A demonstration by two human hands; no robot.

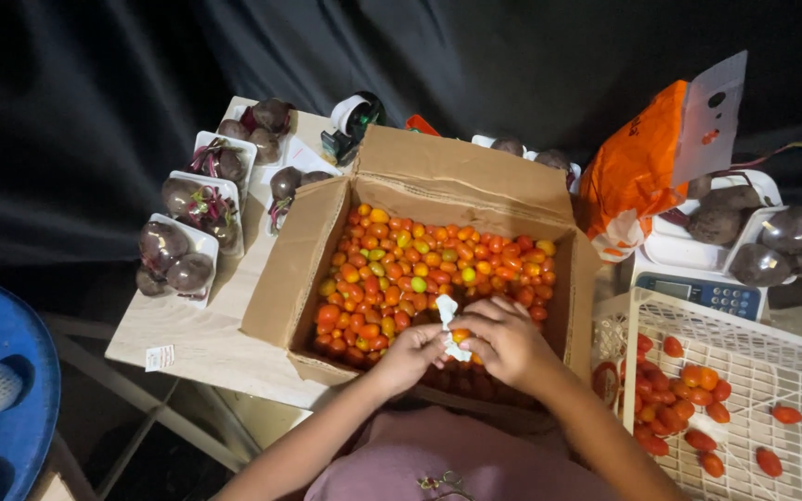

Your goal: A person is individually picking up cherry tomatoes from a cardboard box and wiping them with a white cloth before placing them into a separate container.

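Both my hands meet over near edge of cardboard box (pixel 438 190) full of cherry tomatoes (pixel 420 264). Left hand (pixel 412 354) pinches white tissue (pixel 448 320); right hand (pixel 503 336) closes fingers around small orange tomato (pixel 460 335), rubbing against tissue. White crate (pixel 744 357) with red tomatoes at right; packed beetroot trays (pixel 199 209) at left.

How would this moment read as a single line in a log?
left hand: on white paper | right hand: on paper, tomato | under them: box of tomatoes
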